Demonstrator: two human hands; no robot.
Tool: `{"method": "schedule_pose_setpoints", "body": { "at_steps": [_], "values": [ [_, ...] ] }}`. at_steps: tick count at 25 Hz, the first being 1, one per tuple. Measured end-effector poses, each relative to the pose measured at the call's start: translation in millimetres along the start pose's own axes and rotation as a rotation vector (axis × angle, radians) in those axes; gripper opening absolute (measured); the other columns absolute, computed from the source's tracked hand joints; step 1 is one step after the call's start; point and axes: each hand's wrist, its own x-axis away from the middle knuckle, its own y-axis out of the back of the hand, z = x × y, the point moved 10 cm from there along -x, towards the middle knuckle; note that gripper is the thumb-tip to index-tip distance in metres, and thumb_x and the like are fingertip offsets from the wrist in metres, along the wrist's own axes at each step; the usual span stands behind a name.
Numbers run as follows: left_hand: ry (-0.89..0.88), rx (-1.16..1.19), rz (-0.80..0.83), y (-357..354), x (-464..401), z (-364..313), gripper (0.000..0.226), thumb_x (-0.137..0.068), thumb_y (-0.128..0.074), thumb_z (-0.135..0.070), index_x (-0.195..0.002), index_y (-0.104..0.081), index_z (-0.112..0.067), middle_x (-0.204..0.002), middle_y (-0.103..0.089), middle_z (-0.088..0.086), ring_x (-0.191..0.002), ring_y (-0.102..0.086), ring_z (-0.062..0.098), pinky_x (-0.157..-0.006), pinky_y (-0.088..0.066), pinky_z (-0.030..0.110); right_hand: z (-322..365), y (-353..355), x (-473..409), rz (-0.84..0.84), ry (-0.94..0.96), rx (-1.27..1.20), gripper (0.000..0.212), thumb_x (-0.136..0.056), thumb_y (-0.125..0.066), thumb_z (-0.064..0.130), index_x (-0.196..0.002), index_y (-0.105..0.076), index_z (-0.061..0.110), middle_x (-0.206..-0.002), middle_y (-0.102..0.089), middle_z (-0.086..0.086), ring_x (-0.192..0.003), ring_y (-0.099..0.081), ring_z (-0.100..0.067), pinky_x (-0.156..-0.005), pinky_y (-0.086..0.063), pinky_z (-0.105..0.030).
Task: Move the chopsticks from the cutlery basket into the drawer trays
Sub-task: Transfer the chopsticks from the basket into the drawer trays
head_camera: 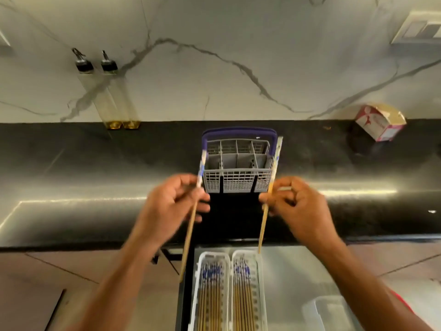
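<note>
Now both hands [236, 206] gripping one chopstick [189, 230] each, above trays [229, 259].

A home kitchen: black stone counter [95, 163], marble backsplash [214, 80], oil bottles [112, 99], cutlery basket [238, 168], open drawer [298, 271].

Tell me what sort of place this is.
Most likely a home kitchen: a dark countertop under a marble backsplash, a dishwasher-style cutlery basket, two oil bottles, and an open drawer with trays of chopsticks.
</note>
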Motion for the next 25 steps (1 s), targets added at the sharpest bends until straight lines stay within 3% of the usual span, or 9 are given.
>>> {"method": "schedule_pose_setpoints", "body": {
  "at_steps": [3,5,10,16,20,25],
  "values": [
    [0.221,-0.042,0.052,-34.2,35.7,96.6,0.014,-0.096,-0.058,-0.016,-0.109,-0.062,-0.017,-0.097,-0.077,0.005,-0.086,-0.076,0.018,-0.072,-0.063,0.037,-79.1,-24.0,35.4,0.076,-0.193,0.076,0.014,-0.082,-0.076,0.021,-0.09,-0.065,0.018,-0.07,-0.075,0.002,-0.063,-0.072,-0.01,-0.068,-0.062,-0.033],
    [0.319,-0.064,0.05,-47.1,51.6,146.7,0.013,-0.095,-0.059,-0.02,-0.106,-0.064,-0.014,-0.094,-0.077,0.002,-0.086,-0.075,0.016,-0.074,-0.062,0.033,-120.4,-38.5,51.5,0.111,-0.268,0.141,0.013,-0.084,-0.076,0.025,-0.088,-0.065,0.019,-0.068,-0.074,0.003,-0.061,-0.071,-0.008,-0.068,-0.062,-0.033],
    [0.574,0.015,0.001,-64.7,78.3,231.1,0.013,-0.089,-0.069,-0.015,-0.098,-0.069,-0.006,-0.086,-0.076,0.012,-0.078,-0.075,0.027,-0.072,-0.063,0.04,-197.3,-67.8,78.5,0.159,-0.409,0.247,0.012,-0.084,-0.076,0.026,-0.086,-0.064,0.023,-0.072,-0.073,0.001,-0.062,-0.071,-0.009,-0.063,-0.062,-0.03],
    [0.576,-0.254,-0.015,-67.9,77.6,276.3,0.007,-0.083,-0.076,-0.025,-0.088,-0.073,-0.022,-0.085,-0.075,-0.001,-0.075,-0.073,0.013,-0.07,-0.063,0.034,-255.9,-84.9,100.3,0.189,-0.551,0.331,0.014,-0.087,-0.074,0.026,-0.087,-0.061,0.021,-0.078,-0.071,0.0,-0.065,-0.071,-0.012,-0.061,-0.062,-0.031],
    [0.545,-0.447,0.071,-77.8,81.4,299.9,0.023,-0.082,-0.077,-0.033,-0.097,-0.076,-0.016,-0.082,-0.075,-0.003,-0.069,-0.071,0.012,-0.073,-0.062,0.035,-276.6,-91.1,119.4,0.207,-0.617,0.412,0.014,-0.089,-0.072,0.026,-0.093,-0.062,0.018,-0.082,-0.07,-0.001,-0.067,-0.07,-0.013,-0.054,-0.057,-0.024],
    [0.658,-0.46,0.023,-78.7,76.6,323.5,0.023,-0.087,-0.072,-0.021,-0.109,-0.074,-0.014,-0.088,-0.073,0.002,-0.069,-0.072,0.017,-0.067,-0.063,0.036,-291.0,-100.1,112.6,0.267,-0.682,0.652,0.015,-0.088,-0.071,0.025,-0.096,-0.066,0.014,-0.088,-0.073,-0.003,-0.074,-0.07,-0.018,-0.069,-0.062,-0.036]
  ]
}}
